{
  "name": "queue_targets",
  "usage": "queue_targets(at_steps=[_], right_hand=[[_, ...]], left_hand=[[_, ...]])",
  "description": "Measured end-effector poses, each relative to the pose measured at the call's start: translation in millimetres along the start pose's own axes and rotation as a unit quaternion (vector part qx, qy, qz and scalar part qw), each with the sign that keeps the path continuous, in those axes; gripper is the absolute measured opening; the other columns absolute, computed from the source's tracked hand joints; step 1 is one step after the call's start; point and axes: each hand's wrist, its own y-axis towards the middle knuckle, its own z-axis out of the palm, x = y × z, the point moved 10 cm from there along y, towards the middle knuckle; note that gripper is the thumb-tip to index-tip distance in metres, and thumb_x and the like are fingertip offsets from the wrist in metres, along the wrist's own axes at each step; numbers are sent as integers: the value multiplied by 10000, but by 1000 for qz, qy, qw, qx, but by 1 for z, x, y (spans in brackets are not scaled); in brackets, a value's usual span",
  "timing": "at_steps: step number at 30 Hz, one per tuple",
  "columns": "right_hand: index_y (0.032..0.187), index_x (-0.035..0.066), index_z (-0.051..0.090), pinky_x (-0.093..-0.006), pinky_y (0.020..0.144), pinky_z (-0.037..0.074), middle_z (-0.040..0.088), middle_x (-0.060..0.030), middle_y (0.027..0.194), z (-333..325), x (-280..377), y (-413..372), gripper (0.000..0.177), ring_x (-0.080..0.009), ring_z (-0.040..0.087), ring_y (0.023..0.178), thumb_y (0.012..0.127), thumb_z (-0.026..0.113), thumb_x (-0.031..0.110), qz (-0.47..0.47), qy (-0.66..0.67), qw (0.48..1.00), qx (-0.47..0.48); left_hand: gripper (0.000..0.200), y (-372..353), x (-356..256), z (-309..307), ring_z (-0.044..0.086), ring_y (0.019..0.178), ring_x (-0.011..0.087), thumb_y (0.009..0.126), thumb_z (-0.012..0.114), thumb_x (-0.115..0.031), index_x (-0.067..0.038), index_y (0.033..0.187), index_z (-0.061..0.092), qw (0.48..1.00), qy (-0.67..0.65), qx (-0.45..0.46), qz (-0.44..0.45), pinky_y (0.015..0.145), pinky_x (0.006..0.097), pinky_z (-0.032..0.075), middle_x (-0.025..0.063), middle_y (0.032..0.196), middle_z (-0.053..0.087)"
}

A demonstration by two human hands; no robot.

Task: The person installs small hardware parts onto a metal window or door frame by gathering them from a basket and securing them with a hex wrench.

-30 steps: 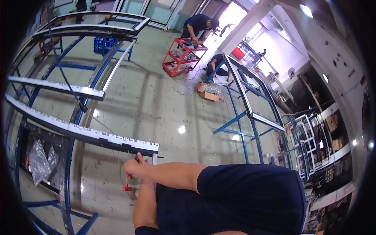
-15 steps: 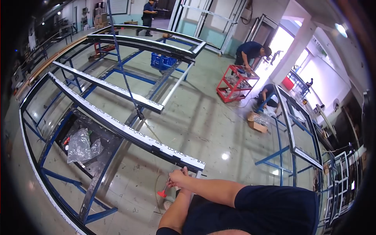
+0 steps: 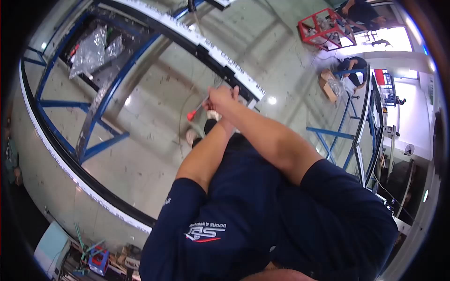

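My right hand [image 3: 219,97] is closed around the thin shaft of a red-handled tool [image 3: 191,115], whose handle points down-left. Crossing beneath it is my left hand [image 3: 235,92], mostly hidden by the right; only part of it shows at the right side, so its grip cannot be made out. Both hands are close together at the near end of a long black frame profile [image 3: 213,65] with white printed tape along it. Whether the tool's tip touches the profile is hidden.
Blue trestles [image 3: 108,100] support the frame. A black tray holds a clear plastic bag [image 3: 90,51]. Toward the upper right are a red cart [image 3: 326,29], two people, a cardboard box [image 3: 328,86] and another frame on blue stands. A blue-and-red crate [image 3: 98,260] sits lower left.
The view has tilted downward, so the frame and hands appear higher and more of my shirt shows. The hands remain together at the profile's end, with the red-handled tool still held.
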Motion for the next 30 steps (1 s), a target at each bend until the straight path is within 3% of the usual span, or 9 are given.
queue_targets(at_steps=[4,9,12,16,17,18,19,21,30], right_hand=[[1123,15,384,-420,480,512,603,-213,807,5,13,-25,284,-327,608,549,1025,482,262,25,4,1000,-16],[1185,32,406,-401,511,489,572,-163,778,28,42,-70,298,-283,579,589,1032,477,277,74,-30,997,4],[1190,31,480,-398,513,456,559,-113,716,33,131,-90,281,-262,559,573,1014,506,248,-108,-6,992,69],[1098,31,588,-434,620,478,617,-112,766,-10,206,-46,314,-260,586,658,953,619,308,-86,-99,979,155],[1042,22,625,-438,673,502,658,-143,811,-18,224,-43,351,-288,639,742,922,645,351,-207,-358,909,55],[986,13,663,-442,726,526,699,-173,857,-16,239,-50,393,-315,691,826,890,671,394,-312,-581,750,-47],[986,13,663,-442,726,526,699,-173,857,-19,232,-46,393,-315,691,826,890,671,394,-310,-586,747,-43],[907,12,678,-427,829,522,712,-192,941,-9,195,-34,446,-331,691,929,843,707,452,-234,-754,614,11],[893,33,663,-443,777,517,698,-187,894,-8,182,-25,425,-358,675,895,844,686,454,-253,-753,607,17]], left_hand=[[372,-7,-16,8,520,774,142,965,629,-469,-104,1027,599,998,-35,-10,-46,690,327,437,27,909,579],[421,-15,-36,-3,597,729,166,940,695,-359,-35,1160,541,995,-14,-98,-32,660,304,504,102,1018,643],[425,-6,-31,2,608,783,151,918,716,-290,-48,1202,512,992,-89,-87,4,650,316,512,79,1009,631],[386,1,-25,-13,634,806,166,892,719,-223,-59,1175,514,990,15,-139,26,661,334,511,58,920,640],[382,0,-29,-14,643,775,189,885,722,-212,-56,1166,516,986,43,-158,40,667,337,514,62,894,647],[379,-2,-32,-14,651,744,211,877,725,-200,-52,1157,518,981,72,-174,52,672,339,517,65,868,654],[379,-1,-33,-13,651,744,211,877,725,-200,-52,1157,518,980,66,-179,50,672,339,517,65,868,654],[365,2,-36,-10,659,724,212,859,735,-188,-54,1137,540,981,71,-175,48,680,345,522,60,843,670],[253,-8,-48,-9,665,668,161,872,721,-73,42,1058,592,982,-44,-183,-32,608,286,526,90,831,694]])
